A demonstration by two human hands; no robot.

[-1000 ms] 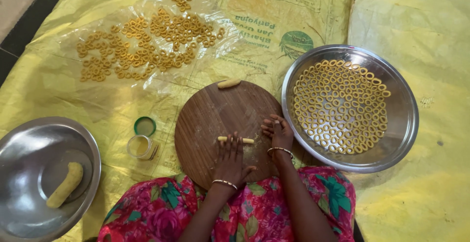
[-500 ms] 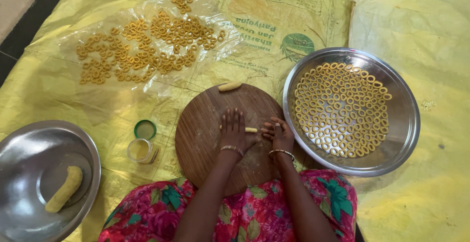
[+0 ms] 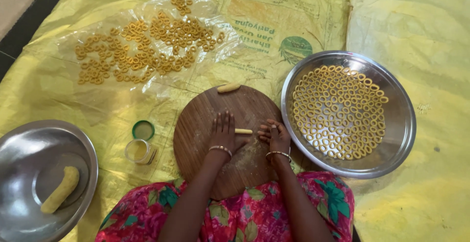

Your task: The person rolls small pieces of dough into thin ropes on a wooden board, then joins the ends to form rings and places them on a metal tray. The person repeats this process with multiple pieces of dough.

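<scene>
The left hand (image 3: 224,133) lies flat, palm down, fingers (image 3: 223,119) pressed together and stretched forward over one end of a thin dough roll (image 3: 243,131), a smooth pale-yellow stick lying crosswise on the round wooden board (image 3: 196,139). The free end of the roll pokes out to the right of those fingers. The right hand (image 3: 274,133) rests just right of the roll's tip, fingers loosely curled and a little spread, holding nothing that can be made out; whether it touches the roll cannot be told. Both wrists carry thin metal bangles.

The board is dark, grainy wood with a floury smear near the right hand. Beyond the fingers, at the board's far edge, lies a short stubby dough piece (image 3: 228,88). Right of the right hand, the rim of a shiny steel plate (image 3: 401,124) meets the board's edge; it holds rows of small dough rings (image 3: 340,111). Farther beyond the left fingers, a crinkled clear plastic sheet (image 3: 68,51) carries more rings (image 3: 147,51). Left of the left hand stand a small open jar (image 3: 138,151) and its green lid (image 3: 143,130), then a second steel plate (image 3: 29,139) with a thick dough log (image 3: 60,189). Everything sits on a yellow woven tarp (image 3: 416,26), open on the far right.
</scene>
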